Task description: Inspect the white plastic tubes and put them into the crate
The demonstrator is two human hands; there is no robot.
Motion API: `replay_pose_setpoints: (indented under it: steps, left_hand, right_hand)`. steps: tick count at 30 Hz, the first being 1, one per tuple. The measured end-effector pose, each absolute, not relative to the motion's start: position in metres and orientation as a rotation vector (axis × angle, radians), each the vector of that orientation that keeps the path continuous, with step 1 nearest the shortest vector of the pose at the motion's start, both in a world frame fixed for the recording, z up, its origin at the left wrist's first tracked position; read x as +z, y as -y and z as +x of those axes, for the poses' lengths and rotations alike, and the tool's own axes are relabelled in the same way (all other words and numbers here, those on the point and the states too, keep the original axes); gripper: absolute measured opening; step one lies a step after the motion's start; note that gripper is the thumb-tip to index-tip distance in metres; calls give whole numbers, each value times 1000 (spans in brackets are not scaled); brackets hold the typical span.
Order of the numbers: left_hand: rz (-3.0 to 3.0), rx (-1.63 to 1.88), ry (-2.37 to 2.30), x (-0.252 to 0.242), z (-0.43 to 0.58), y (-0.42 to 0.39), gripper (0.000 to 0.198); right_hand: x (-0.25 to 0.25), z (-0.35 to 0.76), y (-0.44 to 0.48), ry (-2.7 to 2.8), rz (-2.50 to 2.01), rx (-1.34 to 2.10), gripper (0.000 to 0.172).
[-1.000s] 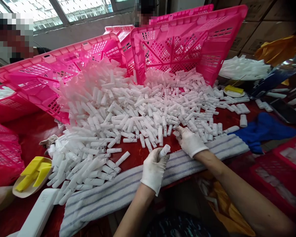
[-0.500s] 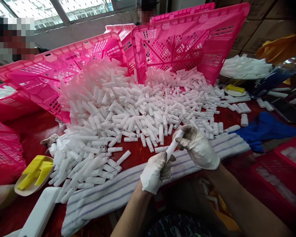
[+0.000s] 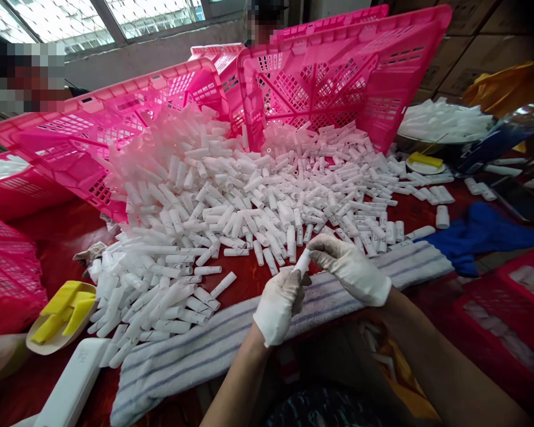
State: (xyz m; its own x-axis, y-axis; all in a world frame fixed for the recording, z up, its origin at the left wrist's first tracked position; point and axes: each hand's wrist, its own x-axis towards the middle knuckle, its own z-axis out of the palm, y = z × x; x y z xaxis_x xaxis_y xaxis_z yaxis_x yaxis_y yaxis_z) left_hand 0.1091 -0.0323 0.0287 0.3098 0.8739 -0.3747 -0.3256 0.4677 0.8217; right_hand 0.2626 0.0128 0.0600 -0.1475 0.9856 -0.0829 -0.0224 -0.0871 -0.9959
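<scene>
Both my hands wear whitish work gloves with soiled fingers. In front of me, my left hand point(image 3: 278, 305) is closed round the lower part of a small white plastic tube point(image 3: 301, 261), which tilts up to the right. Just right of it, the bent fingers of my right hand point(image 3: 356, 270) pinch at the tube's upper end. The glove fingers hide part of the tube. Beyond the hands spreads a large heap of similar white tubes point(image 3: 231, 201), some with small dark marks. Beneath my hands lies a striped towel point(image 3: 196, 356) along the table's near edge.
Pink crates point(image 3: 311, 83) lean tipped behind the heap on the red table point(image 3: 244, 279). At left sit a dish of yellow pieces point(image 3: 66, 308) and a long white device point(image 3: 73, 379). A blue cloth point(image 3: 480, 234) and a phone point(image 3: 523, 198) lie right. Other people are at the back.
My right hand has come left and slightly down, nearer the left hand. Less of the tube shows between them. The left hand has barely moved.
</scene>
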Motion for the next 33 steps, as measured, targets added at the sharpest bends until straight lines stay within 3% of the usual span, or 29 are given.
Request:
replay_pose_setpoints:
  steps: [5, 9, 16, 19, 25, 29, 33]
  left_hand:
    - [825, 832, -1084, 33, 113, 36, 55]
    - [1265, 930, -1438, 34, 118, 38, 46]
    - [1544, 899, -1518, 24, 116, 35, 35]
    - [1417, 985, -1466, 27, 111, 36, 35]
    - [727, 688, -791, 35, 101, 38, 54]
    - [866, 845, -1003, 34, 103, 40, 46]
    - [944, 759, -1041, 33, 106, 43, 50]
  right_hand:
    - [57, 259, -15, 1135, -1218, 1510, 47]
    - [59, 256, -13, 1100, -1281, 1482, 48]
    - [65, 263, -14, 1153, -1332, 1474, 46]
    - [71, 264, -14, 1202, -1311, 1432, 44]
    - [70, 268, -17, 1401, -1145, 1479, 37]
    - [63, 267, -18, 1372, -1190, 1420, 39]
    - [62, 265, -16, 1312, -1190, 1466, 41]
